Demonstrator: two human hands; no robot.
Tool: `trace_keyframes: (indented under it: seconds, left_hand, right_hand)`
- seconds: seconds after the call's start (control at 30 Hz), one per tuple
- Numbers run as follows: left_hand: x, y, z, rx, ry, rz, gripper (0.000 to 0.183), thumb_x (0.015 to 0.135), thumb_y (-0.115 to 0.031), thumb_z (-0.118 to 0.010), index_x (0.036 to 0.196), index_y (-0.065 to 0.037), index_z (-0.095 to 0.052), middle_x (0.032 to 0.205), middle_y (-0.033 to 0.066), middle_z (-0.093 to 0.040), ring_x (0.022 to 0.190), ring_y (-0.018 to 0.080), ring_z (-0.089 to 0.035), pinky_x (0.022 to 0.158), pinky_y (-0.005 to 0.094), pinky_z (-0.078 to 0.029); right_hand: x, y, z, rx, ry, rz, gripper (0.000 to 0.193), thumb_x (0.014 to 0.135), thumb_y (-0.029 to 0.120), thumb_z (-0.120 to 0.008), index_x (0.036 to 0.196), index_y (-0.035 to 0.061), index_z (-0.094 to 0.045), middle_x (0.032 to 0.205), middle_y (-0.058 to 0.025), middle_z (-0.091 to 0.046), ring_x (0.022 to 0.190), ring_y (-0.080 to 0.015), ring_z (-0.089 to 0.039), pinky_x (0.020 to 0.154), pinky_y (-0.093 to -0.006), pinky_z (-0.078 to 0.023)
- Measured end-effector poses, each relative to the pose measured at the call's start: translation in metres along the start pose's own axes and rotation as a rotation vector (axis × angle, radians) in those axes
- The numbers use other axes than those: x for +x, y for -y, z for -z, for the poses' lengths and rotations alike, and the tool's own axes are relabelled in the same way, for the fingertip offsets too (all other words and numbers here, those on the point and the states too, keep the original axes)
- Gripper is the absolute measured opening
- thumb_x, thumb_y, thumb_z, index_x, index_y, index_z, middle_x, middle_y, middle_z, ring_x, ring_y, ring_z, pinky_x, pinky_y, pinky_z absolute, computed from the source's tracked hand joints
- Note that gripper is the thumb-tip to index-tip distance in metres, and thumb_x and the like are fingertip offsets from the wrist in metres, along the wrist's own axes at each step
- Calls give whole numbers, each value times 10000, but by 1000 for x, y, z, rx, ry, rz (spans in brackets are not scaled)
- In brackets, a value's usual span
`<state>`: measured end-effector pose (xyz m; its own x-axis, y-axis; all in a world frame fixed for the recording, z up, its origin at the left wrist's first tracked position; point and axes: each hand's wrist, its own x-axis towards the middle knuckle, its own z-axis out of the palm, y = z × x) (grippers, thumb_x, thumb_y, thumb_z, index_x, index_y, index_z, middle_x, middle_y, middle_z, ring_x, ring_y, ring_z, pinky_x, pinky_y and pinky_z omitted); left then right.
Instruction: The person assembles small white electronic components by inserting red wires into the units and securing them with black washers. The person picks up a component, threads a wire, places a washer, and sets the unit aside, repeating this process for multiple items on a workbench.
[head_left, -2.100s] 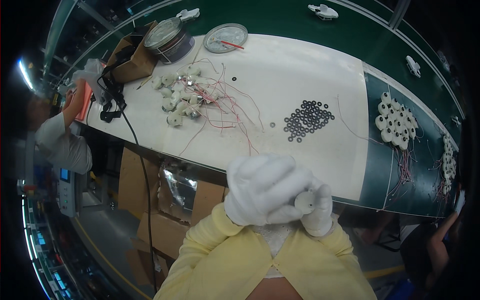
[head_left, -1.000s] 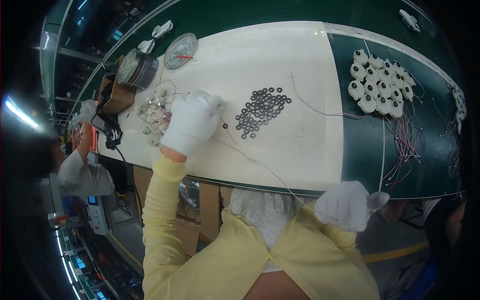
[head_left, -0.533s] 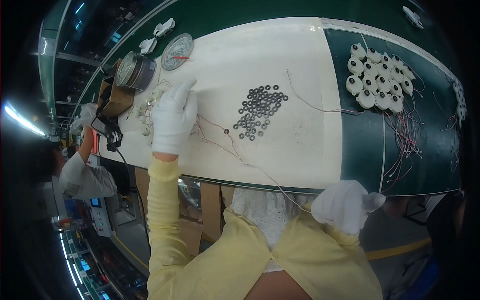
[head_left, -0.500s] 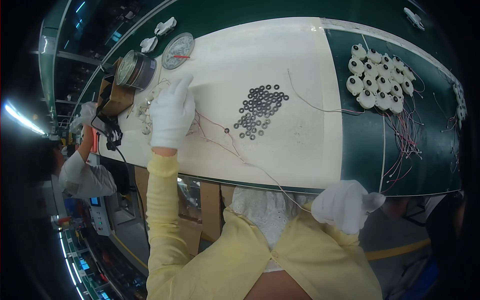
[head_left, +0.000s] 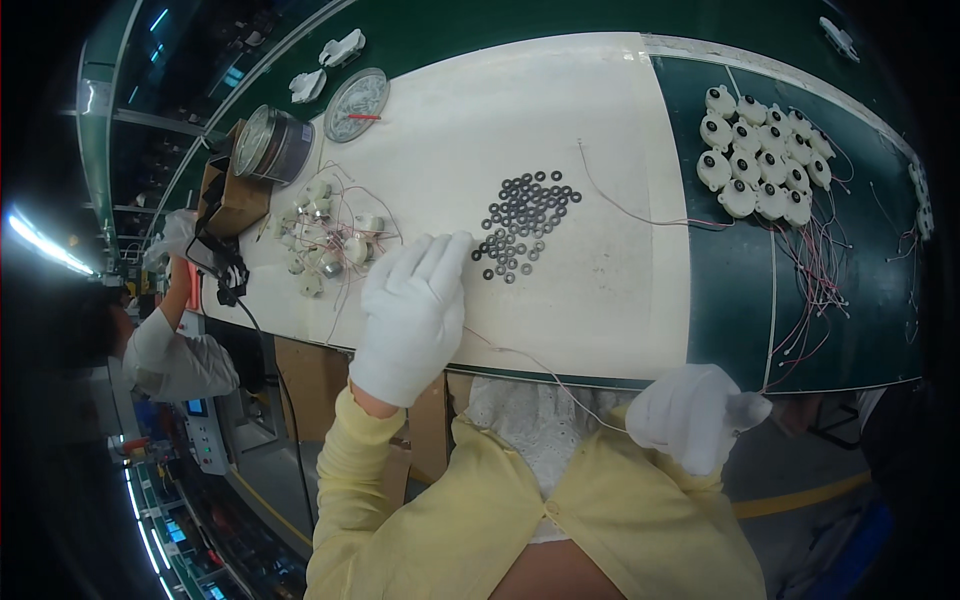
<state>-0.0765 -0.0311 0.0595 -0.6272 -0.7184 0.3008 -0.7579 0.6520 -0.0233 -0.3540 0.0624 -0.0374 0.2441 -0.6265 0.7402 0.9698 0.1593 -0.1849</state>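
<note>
1. Left hand (head_left: 412, 315): white knit cotton glove, covers all fingers, cuff ends at the wrist.
2. Right hand (head_left: 688, 416): matching white knit glove, slightly bunched fabric.
3. Pale yellow long sleeves (head_left: 352, 480) on both forearms, loose soft cloth, faint creases.
4. White lacy eyelet top (head_left: 530, 440) showing at the chest between the sleeves.

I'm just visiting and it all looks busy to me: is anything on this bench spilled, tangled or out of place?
Nothing looks damaged. The black rings lie loose in a scatter by the left hand, and the thin wires from the white round parts trail in a tangle.
</note>
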Motion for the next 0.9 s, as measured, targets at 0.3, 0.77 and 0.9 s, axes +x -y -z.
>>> trace_keyframes:
  seconds: [0.3,0.77,0.9]
  left_hand:
    - [-16,-3,-10,-210,-77,146,421,863,44,-659,1283,24,-646,1076,181,-717,948,352,-684,818,426,-547]
    - [-4,-17,-14,-16,-98,81,170,830,-71,-752,977,-81,-669,874,76,-624,780,303,-611,659,424,-466]
    - [-14,-5,-8,-197,-116,75,174,831,-37,-732,990,-68,-669,910,86,-644,820,314,-631,714,426,-497]
  right_hand:
    - [-2,0,-3,-12,-53,-11,779,1063,603,-462,1019,-121,-746,581,-86,-595,447,-171,-449,477,-353,-293]
    - [-4,27,-35,48,-363,-140,614,1012,537,-491,1084,-51,-653,557,-7,-492,441,-145,-375,522,-350,-272]
    - [-30,57,-38,43,-179,-263,599,919,277,-675,1404,-8,-467,816,-122,-656,561,-174,-535,554,-363,-337]
